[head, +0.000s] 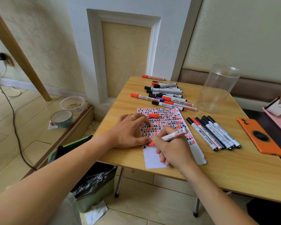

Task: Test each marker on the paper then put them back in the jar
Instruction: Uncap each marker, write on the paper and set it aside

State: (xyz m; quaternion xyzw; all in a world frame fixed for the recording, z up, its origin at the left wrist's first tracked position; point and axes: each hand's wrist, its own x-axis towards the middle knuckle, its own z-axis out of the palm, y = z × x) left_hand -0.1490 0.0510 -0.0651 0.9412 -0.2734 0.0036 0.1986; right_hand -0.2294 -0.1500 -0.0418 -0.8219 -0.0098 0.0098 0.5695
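Midway through testing, my right hand (172, 148) grips a red marker (170, 135) on paper (152, 158), left hand (130, 132) flat; next, its cap (153, 115) at twelve o'clock.

Left hand (130, 130) lies flat, fingers spread; right hand (172, 148) curled in a writing grip

Your paper (154, 158) lies mid-surface (234, 172); a marker pile (167, 96) sits behind it, the jar (217, 88) behind-right, six markers (214, 133) right.
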